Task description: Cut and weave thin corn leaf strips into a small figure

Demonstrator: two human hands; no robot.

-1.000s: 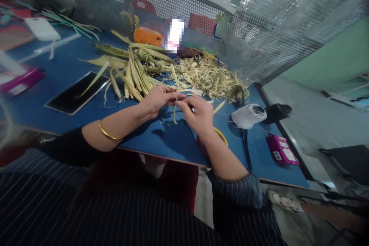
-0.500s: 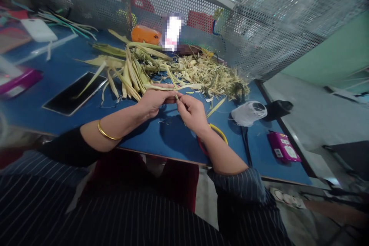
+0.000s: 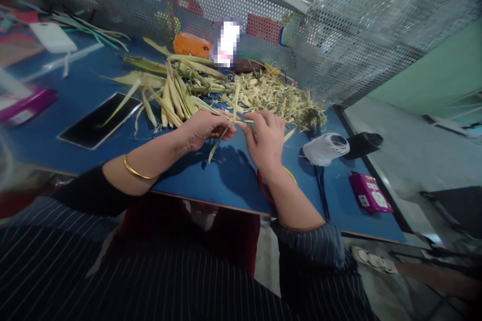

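Your left hand [image 3: 205, 130] and right hand [image 3: 265, 138] each keep a pinching grip on the leaf strip [image 3: 217, 143], just above the bench [image 3: 226, 180] and near the leaf pile [image 3: 176, 95]. Right hand has risen since a half-second ago; the strip now slants, tail hanging

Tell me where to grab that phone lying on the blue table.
Take the phone by its two long edges at the nearer end, from straight above: it lies flat, screen up, and a loose leaf crosses its farther half. The left hand and right hand both pinch a strip.
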